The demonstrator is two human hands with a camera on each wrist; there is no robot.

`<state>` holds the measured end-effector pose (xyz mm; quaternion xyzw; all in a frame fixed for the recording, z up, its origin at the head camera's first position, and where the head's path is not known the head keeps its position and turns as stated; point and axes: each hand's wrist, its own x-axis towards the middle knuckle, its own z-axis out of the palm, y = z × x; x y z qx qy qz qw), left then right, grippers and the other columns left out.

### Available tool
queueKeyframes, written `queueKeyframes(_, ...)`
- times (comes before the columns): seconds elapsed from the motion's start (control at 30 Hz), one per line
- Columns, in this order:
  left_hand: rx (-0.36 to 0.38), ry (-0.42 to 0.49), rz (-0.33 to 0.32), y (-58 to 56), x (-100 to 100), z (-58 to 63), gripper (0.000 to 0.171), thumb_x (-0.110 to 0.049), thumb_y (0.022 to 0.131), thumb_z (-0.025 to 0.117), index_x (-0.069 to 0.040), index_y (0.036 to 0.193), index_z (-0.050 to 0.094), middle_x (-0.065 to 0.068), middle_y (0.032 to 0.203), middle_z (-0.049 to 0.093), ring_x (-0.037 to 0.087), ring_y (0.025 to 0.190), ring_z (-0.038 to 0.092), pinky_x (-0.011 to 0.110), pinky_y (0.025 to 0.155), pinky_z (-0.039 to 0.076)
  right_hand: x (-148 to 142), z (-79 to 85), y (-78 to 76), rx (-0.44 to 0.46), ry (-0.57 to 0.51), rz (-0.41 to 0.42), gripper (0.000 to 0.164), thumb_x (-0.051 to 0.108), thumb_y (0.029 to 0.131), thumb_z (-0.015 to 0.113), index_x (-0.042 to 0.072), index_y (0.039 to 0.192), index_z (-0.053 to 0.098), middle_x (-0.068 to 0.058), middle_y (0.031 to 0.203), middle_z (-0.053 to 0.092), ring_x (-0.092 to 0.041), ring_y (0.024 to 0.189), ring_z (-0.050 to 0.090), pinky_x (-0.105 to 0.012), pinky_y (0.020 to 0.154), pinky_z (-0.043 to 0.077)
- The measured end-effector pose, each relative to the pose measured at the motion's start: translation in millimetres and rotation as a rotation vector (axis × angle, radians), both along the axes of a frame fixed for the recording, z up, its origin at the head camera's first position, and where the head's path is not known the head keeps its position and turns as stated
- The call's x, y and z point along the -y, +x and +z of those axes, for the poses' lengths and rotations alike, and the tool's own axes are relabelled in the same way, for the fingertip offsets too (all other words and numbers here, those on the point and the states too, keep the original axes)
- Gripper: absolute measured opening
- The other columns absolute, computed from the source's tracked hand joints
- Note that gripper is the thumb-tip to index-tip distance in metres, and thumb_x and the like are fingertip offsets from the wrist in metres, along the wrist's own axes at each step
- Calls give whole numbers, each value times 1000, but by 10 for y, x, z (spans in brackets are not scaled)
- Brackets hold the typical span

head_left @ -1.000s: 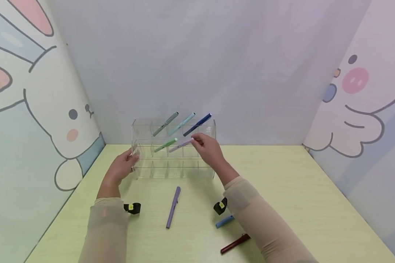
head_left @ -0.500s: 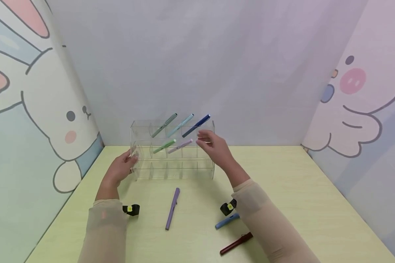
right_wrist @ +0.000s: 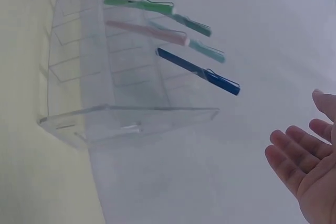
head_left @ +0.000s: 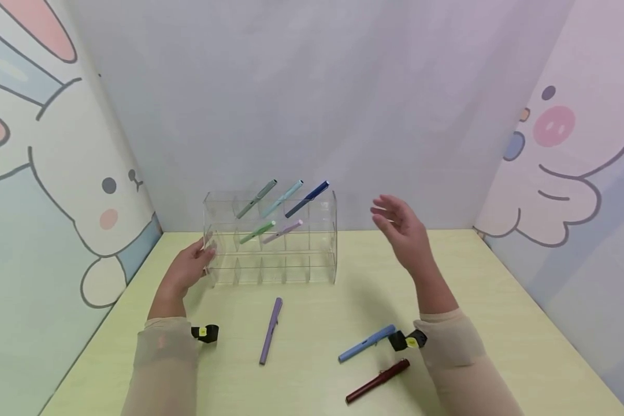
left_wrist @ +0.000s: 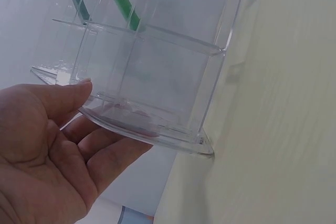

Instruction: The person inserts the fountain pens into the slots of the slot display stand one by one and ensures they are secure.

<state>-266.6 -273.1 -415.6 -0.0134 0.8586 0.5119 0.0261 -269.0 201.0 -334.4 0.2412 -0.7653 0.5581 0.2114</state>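
Note:
A clear tiered pen rack [head_left: 273, 254] stands upright on the table. My left hand [head_left: 184, 268] grips its left side panel, thumb on one face and fingers behind, as the left wrist view shows. In the top tier lean a grey-green pen [head_left: 257, 199], a light blue pen [head_left: 283, 199] and a dark blue pen [head_left: 308, 199]. The middle tier holds a green pen [head_left: 257, 232] and a pale lilac pen [head_left: 283, 231]. My right hand [head_left: 403, 234] is in the air right of the rack, fingers loosely extended, holding nothing.
A purple pen [head_left: 271, 331] lies in front of the rack. Closer to the right forearm are a blue pen [head_left: 366, 344], partly behind the black wrist camera [head_left: 408, 341], and a dark red pen [head_left: 377, 381]. A pale curtain-like wall [head_left: 312, 104] backs the table.
My right hand has let go of the pale lilac pen, which stays in the middle tier, and has moved right, away from the rack. My left hand keeps its grip on the rack.

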Motion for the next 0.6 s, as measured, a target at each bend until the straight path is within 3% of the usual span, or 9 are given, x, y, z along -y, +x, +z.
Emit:
queueKeyframes(0.2,-5,-14,1,9,11,16,61,-36,107,39,-18,159,13,25,155,34,45,138,38,57,106,43,-303,-13,189,19,14,-69,49,15,98,62,13,144,46,-14,141,55,-30,125,57,-10,96,48)
queueKeyframes(0.47,-4,-11,11,17,5,9,61,-36,107,39,-19,159,13,24,155,33,44,140,36,57,107,43,-576,-68,359,123,244,-137,60,31,100,59,23,152,32,-1,151,45,-26,133,51,-4,92,42)
queueKeyframes(0.6,-1,-11,11,15,3,-1,61,-37,107,39,-20,159,13,24,155,33,43,140,36,57,107,43,-669,-85,386,183,302,-142,65,36,100,58,26,155,26,-2,155,39,-29,135,48,-19,97,50)
